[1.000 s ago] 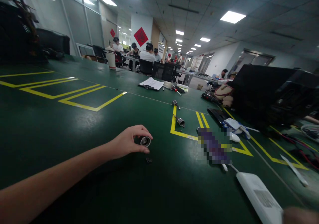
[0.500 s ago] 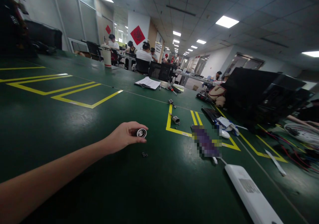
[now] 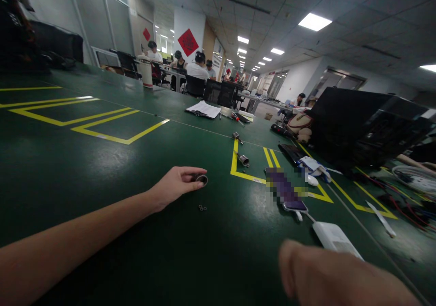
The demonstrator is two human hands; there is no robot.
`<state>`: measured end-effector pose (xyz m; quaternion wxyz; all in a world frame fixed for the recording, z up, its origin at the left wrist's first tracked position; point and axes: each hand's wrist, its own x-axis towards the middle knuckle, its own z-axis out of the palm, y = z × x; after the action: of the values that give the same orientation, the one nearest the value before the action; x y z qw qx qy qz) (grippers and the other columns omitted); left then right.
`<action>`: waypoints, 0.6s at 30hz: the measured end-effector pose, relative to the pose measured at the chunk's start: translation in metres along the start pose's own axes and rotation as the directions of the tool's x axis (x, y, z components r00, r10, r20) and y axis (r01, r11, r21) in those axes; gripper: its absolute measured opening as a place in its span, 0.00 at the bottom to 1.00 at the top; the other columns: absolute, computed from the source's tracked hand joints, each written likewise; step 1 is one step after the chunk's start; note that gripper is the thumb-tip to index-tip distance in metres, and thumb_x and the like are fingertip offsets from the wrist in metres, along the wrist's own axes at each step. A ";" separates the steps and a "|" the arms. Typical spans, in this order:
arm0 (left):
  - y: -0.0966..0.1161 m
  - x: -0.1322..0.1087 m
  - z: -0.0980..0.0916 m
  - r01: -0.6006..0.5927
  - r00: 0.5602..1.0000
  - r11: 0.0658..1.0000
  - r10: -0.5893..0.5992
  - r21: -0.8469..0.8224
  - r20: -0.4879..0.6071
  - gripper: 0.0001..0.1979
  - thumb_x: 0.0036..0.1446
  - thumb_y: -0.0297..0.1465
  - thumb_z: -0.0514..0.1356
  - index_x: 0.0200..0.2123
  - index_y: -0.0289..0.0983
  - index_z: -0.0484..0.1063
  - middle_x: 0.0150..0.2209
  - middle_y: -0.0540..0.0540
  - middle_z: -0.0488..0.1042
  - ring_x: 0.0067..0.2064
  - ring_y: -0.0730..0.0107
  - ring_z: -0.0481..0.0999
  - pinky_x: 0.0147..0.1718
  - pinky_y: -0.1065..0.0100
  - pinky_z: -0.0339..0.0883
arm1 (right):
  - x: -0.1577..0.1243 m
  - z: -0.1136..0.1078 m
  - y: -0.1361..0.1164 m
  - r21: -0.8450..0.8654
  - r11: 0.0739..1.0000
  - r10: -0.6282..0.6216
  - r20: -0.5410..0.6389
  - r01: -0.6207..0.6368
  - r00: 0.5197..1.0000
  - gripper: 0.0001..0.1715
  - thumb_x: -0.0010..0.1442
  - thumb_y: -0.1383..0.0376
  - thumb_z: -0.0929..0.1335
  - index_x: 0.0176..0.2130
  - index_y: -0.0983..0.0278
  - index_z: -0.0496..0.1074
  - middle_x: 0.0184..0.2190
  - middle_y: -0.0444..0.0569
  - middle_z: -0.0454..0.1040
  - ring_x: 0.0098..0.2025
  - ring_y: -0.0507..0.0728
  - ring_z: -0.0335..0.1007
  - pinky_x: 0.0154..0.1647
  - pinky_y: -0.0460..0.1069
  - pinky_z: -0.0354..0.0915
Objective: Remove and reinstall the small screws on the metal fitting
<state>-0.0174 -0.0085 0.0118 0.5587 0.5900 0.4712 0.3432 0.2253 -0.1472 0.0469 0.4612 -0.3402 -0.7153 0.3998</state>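
Observation:
My left hand (image 3: 175, 185) is closed around a small round metal part (image 3: 202, 179), thumb below and fingers above; its open, ring-like end faces right. Just below it, several tiny dark rings (image 3: 202, 208) lie together on the green tabletop (image 3: 190, 260). My right hand (image 3: 340, 274) is at the lower right, smeared by motion, so its fingers cannot be made out. It partly covers a white power strip (image 3: 335, 239). A similar metal cylinder (image 3: 244, 160) lies on its side farther off, and another small metal part (image 3: 237, 137) sits behind it.
A phone (image 3: 286, 190) with a cable lies right of centre. Beyond are a clipboard with papers (image 3: 204, 110), a red-tipped screwdriver (image 3: 237, 119) and a white tumbler (image 3: 146, 73). Gloves (image 3: 315, 167), a large black case (image 3: 361, 124) and wires (image 3: 402, 192) are on the right. People sit at far tables.
My right hand has come into view at the lower right. The metal part in my left hand has turned, its open end now facing more to the right. The view has shifted slightly.

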 end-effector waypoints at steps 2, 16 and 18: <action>-0.002 0.002 0.001 -0.006 1.000 0.999 0.006 -0.043 -0.001 0.21 0.46 0.27 0.63 0.47 0.36 0.70 0.43 0.44 0.78 0.47 0.63 0.75 0.53 0.57 0.61 | 0.018 0.007 0.004 0.087 0.993 0.081 -0.060 -0.075 0.995 0.12 0.60 0.58 0.60 0.35 0.52 0.72 0.21 0.46 0.71 0.26 0.55 0.67 0.28 0.52 0.62; -0.007 0.009 0.003 0.028 0.998 0.989 -0.035 -0.145 -0.043 0.23 0.43 0.23 0.62 0.46 0.35 0.71 0.43 0.45 0.78 0.47 0.63 0.75 0.53 0.58 0.62 | 0.085 0.033 0.096 0.357 0.851 0.434 -0.065 -0.385 0.899 0.15 0.55 0.57 0.67 0.23 0.65 0.67 0.17 0.42 0.68 0.21 0.49 0.64 0.24 0.45 0.59; -0.007 0.010 0.004 0.029 0.998 0.992 -0.036 -0.124 -0.054 0.22 0.43 0.24 0.62 0.46 0.35 0.71 0.42 0.44 0.78 0.47 0.62 0.75 0.53 0.58 0.62 | 0.084 0.034 0.096 0.313 0.869 0.417 -0.048 -0.383 0.908 0.15 0.55 0.57 0.67 0.24 0.65 0.68 0.18 0.42 0.68 0.22 0.50 0.64 0.25 0.46 0.59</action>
<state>-0.0114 -0.0012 0.0035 0.5863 0.5367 0.4740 0.3788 0.1766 -0.0413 -0.0142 0.4539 -0.4301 -0.5337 0.5693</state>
